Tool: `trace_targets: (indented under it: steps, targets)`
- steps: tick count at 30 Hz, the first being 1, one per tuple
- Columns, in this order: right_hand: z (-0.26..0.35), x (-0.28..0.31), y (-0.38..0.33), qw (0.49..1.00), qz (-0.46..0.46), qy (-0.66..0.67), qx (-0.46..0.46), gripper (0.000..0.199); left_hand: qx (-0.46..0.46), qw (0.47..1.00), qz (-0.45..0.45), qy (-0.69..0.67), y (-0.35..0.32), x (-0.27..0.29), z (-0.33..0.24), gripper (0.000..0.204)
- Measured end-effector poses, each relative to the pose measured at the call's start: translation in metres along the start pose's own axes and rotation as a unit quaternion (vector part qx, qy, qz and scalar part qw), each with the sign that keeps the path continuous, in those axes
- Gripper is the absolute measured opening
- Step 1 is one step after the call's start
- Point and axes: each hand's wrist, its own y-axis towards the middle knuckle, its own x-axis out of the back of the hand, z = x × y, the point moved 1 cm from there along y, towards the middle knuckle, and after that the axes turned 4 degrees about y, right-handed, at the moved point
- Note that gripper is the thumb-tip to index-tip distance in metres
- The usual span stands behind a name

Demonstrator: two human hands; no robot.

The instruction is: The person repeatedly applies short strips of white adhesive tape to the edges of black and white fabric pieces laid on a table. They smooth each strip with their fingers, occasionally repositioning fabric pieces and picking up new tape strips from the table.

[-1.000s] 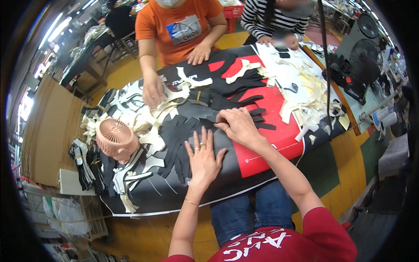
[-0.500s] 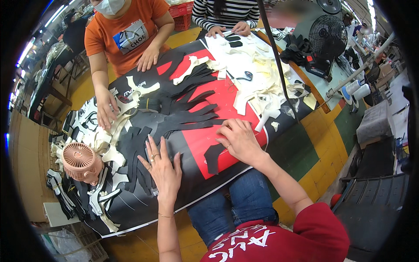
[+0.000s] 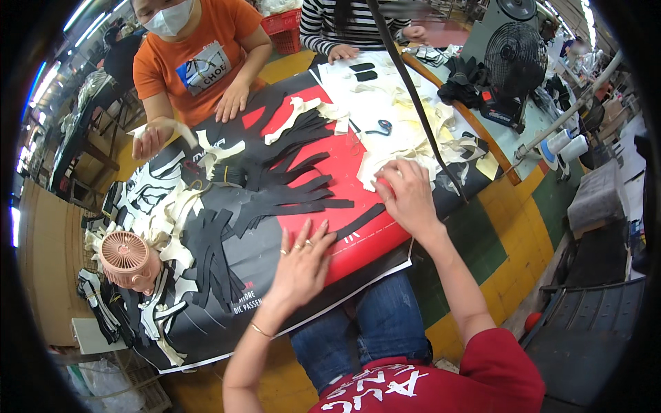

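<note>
My left hand (image 3: 301, 267) lies over the red part of the table cover with its fingers stretched out. Its fingertips touch the near end of a black fabric strip (image 3: 361, 221). The strip runs up to the right, toward my right hand (image 3: 407, 196). That hand hovers beside the cream fabric pieces (image 3: 372, 167), fingers bent together; whatever may be between them is hidden. Left of it, a fanned pile of black fabric strips (image 3: 296, 196) spreads across the cover. More black strips (image 3: 206, 241) lie in a heap farther left.
A pink fan (image 3: 127, 258) stands at the left among cream scraps. Blue-handled scissors (image 3: 380, 127) lie by the white sheet. Across the table, a person in orange (image 3: 206, 69) holds a cream piece; another wears stripes (image 3: 337, 31). A dark pole (image 3: 413, 89) crosses the right side.
My right hand has moved up and right toward the cream pieces. My left hand has slid right onto the strip, which now lies straighter. The person in orange has lifted a cream piece.
</note>
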Motion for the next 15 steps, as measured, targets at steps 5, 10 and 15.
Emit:
trace_targets:
  steps: [5, 10, 15]
  targets:
    - [-0.025, -0.009, 0.050, 0.994, 0.092, -0.053, 0.004, 0.039, 0.003, 0.996, -0.020, 0.083, 0.007, 0.028, 0.027, 0.038]
    - [-0.044, -0.017, 0.072, 0.975, 0.211, -0.019, -0.069, 0.037, -0.009, 0.997, -0.066, 0.025, 0.016, 0.028, 0.009, 0.041]
    - [-0.056, -0.013, 0.074, 0.982, 0.175, 0.062, -0.046, 0.024, -0.036, 0.996, -0.085, 0.001, 0.054, 0.009, -0.012, 0.042]
